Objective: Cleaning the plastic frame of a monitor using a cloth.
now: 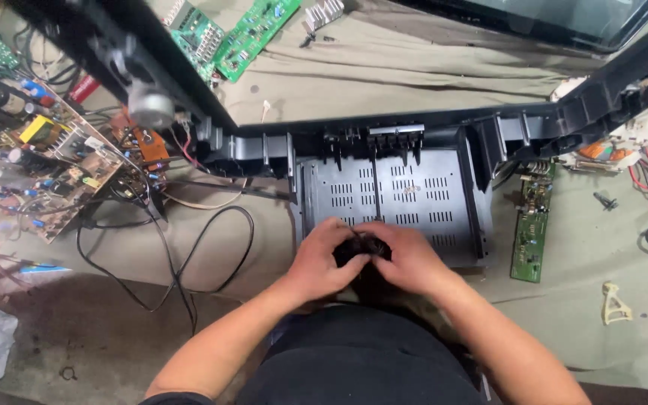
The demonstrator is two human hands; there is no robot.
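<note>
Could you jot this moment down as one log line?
left hand: on small black part | right hand: same part | under: grey vented tray | right: green circuit board

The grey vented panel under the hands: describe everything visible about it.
The grey vented panel lies flat on the tan cloth, joined at its far edge to a black plastic frame. It looks like moulded plastic, with rows of short slots and raised side walls. The left hand and right hand meet over its near edge, gripping a small dark object that cannot be identified.

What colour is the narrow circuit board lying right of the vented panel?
Green; the narrow circuit board shows best in the head view.
</note>
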